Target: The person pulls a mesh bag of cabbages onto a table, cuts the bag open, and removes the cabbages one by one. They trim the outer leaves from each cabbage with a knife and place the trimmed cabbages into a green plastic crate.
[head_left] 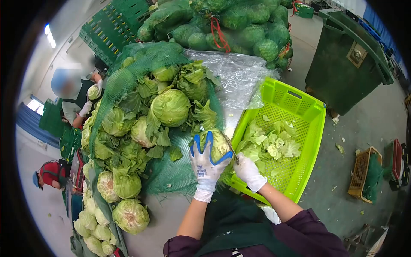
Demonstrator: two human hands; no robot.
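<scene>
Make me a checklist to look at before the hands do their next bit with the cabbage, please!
1. Left hand on the cabbage: ok, fingers spread over it.
2. Right hand holding the knife: ok.
3. Left thumb well away from the blade: not ok, its tip looks very close.
4. Gloves on both hands: ok.
5. Lime-green crate nearby: ok, with loose leaves inside.
6. Knife sharp: cannot tell.

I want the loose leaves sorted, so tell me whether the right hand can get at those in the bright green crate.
Probably yes: the right hand is beside the crate, with nothing visible blocking the leaves. However, its grip is taken by a knife.
</scene>
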